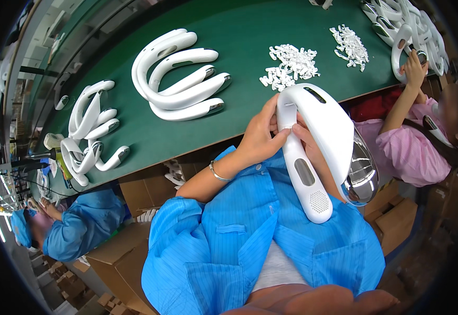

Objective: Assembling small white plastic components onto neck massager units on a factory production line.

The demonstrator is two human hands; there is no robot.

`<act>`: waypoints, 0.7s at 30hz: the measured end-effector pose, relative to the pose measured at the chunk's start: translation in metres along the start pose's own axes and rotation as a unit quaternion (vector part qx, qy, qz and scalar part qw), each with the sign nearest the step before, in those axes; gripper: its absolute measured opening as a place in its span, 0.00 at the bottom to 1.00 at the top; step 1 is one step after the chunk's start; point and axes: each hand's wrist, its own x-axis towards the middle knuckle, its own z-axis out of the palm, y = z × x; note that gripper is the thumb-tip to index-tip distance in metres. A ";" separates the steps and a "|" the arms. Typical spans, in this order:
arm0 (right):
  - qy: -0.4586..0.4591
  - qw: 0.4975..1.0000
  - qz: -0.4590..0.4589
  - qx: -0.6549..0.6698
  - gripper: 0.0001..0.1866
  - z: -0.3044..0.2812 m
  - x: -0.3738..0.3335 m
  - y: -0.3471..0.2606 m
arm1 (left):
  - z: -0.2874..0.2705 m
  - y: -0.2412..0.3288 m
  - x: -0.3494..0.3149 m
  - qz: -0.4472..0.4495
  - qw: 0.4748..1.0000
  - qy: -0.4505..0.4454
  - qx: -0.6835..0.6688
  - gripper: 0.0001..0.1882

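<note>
A glossy white U-shaped plastic device point(318, 123) is held up in front of my chest, just off the near table edge. One of its arms ends in a rounded chrome cap; the other carries a grey oval window and a round patch of small holes. My left hand point(262, 131) is closed on the inner side near the bend, its thumb pressed on the arm. My right hand point(311, 144) grips from behind, thumb at the same spot, its other fingers mostly hidden by the device. Whether a small part lies under my thumbs, I cannot tell.
On the green table point(239, 73) lie a heap of small white plastic parts point(292, 65) and a second heap point(350, 47). Stacked white devices point(179, 79) lie to the left, more point(90, 126) beyond. Co-workers in pink point(410, 142) and blue point(90, 223) sit either side, cardboard boxes point(121, 262) below.
</note>
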 end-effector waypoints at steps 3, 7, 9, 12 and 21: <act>-0.013 1.000 0.002 0.015 0.20 0.007 -0.008 -0.006 | 0.002 -0.001 -0.001 0.013 1.000 0.020 0.011 0.36; -0.026 0.999 0.008 0.021 0.21 0.004 -0.005 -0.003 | 0.007 0.003 0.000 0.028 0.999 0.028 0.020 0.35; -0.028 0.999 0.010 0.020 0.21 0.003 -0.004 0.000 | 0.006 0.005 0.003 0.048 0.994 0.021 0.098 0.34; -0.043 0.998 -0.003 0.046 0.21 0.012 -0.006 -0.011 | 0.005 0.008 0.005 0.023 0.996 0.015 0.087 0.34; -0.082 0.993 0.021 0.085 0.20 0.015 0.000 -0.034 | 0.018 0.003 0.001 0.014 0.988 0.124 0.096 0.26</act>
